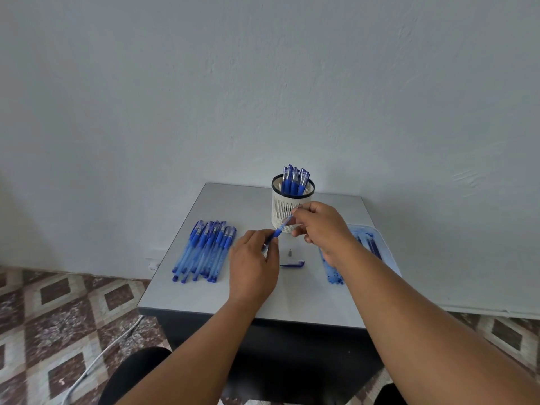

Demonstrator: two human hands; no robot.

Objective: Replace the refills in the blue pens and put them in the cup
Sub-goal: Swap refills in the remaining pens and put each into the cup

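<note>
From the head camera, both hands work above the middle of the grey tabletop [187, 290]. The left hand [253, 267] has its grip pinched on the lower end of a blue pen [281, 228], and the right hand [320, 226] has its grip pinched on the upper end; the pen slants up to the right, just in front of the white cup [287, 210]. The cup holds several capped pens [293, 179]. A row of blue pens [204, 249] lies at the left. A pen tip piece [290, 252] and a blue cap [293, 263] lie between the hands. At the right, a clear tray [382, 249] holds what seem to be refills [333, 271], partly hidden by the right forearm.
</note>
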